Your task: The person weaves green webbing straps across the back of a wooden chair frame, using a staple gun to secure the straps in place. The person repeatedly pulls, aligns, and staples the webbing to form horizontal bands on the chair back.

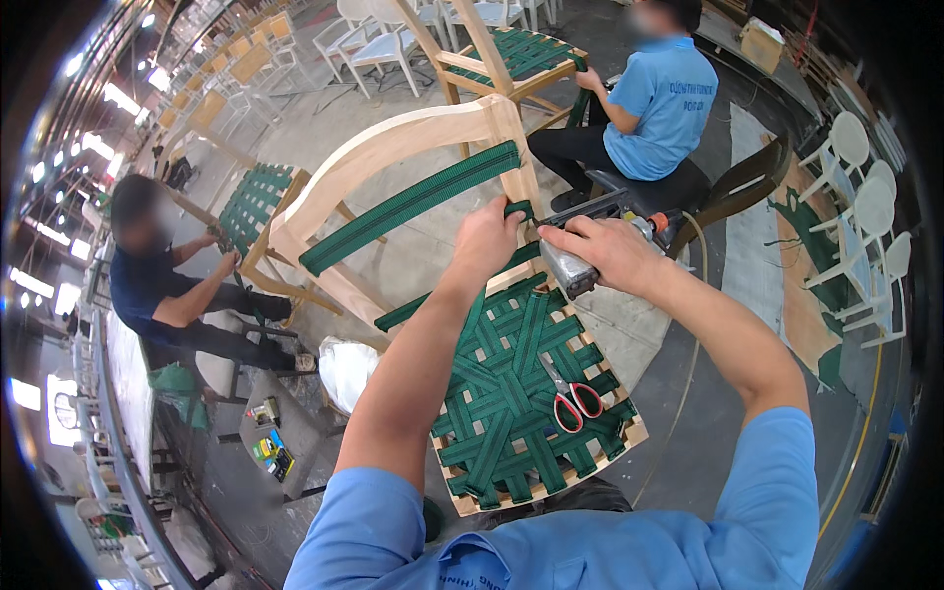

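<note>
Pale bare wood forms the curved-back chair frame (393, 143) directly before a person in a light-blue short-sleeved shirt (629, 551), its seat crossed by a dark-green webbing lattice (506, 388). At the frame's right back post (507, 120), the left hand (489, 236), thumb and fingers nearly closed, pinches a short dark-green strap end (519, 209). Just beside that post, the right hand (612, 252) curls around a grey metal tool resembling a staple gun (568, 270); whether a finger rests on its trigger cannot be told. A wide, dark-striped green strap (413, 208) spans the frame's back.

With the tool so near the left fingertips, a slip or a mistimed trigger pull could injure a finger, while a loosened pinch could leave the strap end slack or crooked. Red-and-white-handled scissors (565, 389) lie loose on the frame's seat, where a knock or tilt could send them sliding off.

Lettering marks the wearer's shirt front and the back of a blue-shirted co-worker (661, 108), seated beyond the frame to its right. Print on a small yellow-and-green package (264, 448), well to the frame's left, is too small to read; no label is legible on the tool.
</note>
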The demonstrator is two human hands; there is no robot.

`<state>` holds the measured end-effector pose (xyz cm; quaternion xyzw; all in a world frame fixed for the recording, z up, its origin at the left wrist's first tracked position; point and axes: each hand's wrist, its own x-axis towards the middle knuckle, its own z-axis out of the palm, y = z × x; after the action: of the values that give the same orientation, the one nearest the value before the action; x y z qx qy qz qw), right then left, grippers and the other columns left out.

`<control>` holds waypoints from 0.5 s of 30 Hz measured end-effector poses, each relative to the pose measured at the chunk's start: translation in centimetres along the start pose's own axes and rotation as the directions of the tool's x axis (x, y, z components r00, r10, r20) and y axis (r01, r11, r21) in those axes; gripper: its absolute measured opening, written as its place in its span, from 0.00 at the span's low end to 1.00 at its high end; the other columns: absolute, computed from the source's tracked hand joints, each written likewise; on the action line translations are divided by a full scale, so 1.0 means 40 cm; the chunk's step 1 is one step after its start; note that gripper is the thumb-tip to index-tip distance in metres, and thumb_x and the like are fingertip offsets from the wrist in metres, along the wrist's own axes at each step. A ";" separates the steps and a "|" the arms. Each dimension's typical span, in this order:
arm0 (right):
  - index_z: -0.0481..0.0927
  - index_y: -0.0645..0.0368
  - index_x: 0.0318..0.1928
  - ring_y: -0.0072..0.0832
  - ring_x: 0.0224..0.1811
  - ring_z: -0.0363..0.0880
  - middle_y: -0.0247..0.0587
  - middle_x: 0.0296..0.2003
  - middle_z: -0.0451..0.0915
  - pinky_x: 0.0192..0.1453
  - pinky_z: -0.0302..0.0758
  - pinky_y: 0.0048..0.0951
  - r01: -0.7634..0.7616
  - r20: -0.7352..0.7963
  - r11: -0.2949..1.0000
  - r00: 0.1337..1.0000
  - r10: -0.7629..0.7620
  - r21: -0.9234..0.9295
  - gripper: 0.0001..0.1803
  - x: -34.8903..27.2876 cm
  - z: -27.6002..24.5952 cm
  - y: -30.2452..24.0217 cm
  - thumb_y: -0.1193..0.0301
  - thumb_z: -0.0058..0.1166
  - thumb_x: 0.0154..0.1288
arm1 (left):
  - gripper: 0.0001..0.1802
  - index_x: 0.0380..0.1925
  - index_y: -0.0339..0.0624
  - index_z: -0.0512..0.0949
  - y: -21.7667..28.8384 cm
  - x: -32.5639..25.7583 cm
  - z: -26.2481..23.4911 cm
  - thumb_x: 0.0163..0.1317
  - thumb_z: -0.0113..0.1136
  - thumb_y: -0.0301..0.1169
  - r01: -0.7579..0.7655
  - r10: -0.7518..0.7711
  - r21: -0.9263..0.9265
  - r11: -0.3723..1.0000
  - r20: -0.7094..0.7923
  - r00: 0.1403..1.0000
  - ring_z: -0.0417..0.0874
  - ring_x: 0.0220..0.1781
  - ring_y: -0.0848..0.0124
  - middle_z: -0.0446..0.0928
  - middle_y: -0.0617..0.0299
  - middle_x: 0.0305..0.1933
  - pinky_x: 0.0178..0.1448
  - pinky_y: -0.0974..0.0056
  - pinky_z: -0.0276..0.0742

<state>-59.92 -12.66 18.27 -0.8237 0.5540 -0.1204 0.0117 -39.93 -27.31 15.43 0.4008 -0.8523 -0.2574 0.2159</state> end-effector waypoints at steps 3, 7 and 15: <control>0.70 0.42 0.76 0.49 0.49 0.86 0.42 0.52 0.80 0.51 0.82 0.47 -0.016 0.046 1.000 0.999 0.016 -0.003 0.43 0.019 -0.003 -0.002 0.71 0.69 0.58 | 0.16 0.51 0.37 0.83 -0.001 0.001 0.001 0.73 0.62 0.38 0.005 -0.004 0.013 1.000 -0.009 1.000 0.86 0.49 0.37 0.86 0.36 0.42 0.53 0.39 0.81; 0.70 0.43 0.76 0.48 0.49 0.86 0.42 0.52 0.80 0.51 0.82 0.47 -0.017 0.012 1.000 1.000 0.017 -0.001 0.43 0.024 0.002 0.000 0.71 0.68 0.58 | 0.16 0.51 0.37 0.83 -0.010 0.003 0.009 0.72 0.63 0.37 -0.008 0.008 0.000 1.000 -0.023 1.000 0.86 0.48 0.36 0.86 0.36 0.42 0.53 0.39 0.81; 0.69 0.37 0.77 0.49 0.43 0.86 0.45 0.42 0.79 0.47 0.82 0.48 -0.018 0.021 0.993 1.000 0.021 -0.118 0.42 0.029 0.012 0.004 0.71 0.66 0.62 | 0.16 0.52 0.39 0.83 -0.034 0.012 0.015 0.72 0.63 0.38 -0.072 0.073 0.023 0.997 -0.034 0.997 0.86 0.48 0.37 0.86 0.37 0.42 0.53 0.40 0.81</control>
<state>-59.56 -13.84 17.99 -0.8188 0.5680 -0.0780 -0.0297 -39.78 -28.28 14.21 0.3764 -0.8651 -0.2332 0.2357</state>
